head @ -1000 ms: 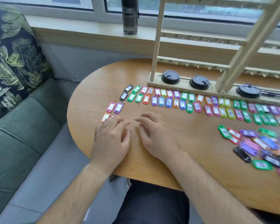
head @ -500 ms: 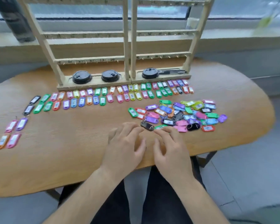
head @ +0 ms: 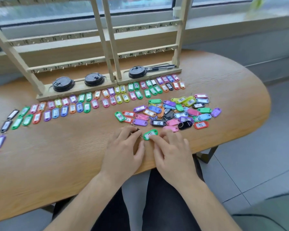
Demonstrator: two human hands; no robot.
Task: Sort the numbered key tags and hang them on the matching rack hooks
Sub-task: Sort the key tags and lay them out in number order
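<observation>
Wood-grain covers the oval desk (head: 223,77), set below a window. Two pale wooden racks (head: 107,47) stand at its back edge, their rails marked in hand-written numbers: 15 to 18 and 43 to 47 are legible, others blur. Rows of plastic key tags (head: 90,104) lie before them beside a loose pile (head: 173,112); one reads 32. The right hand (head: 172,152) rests spread fingers (head: 154,139) on a green tag (head: 149,134). The left hand (head: 123,150) curls over something dark, hidden.
</observation>
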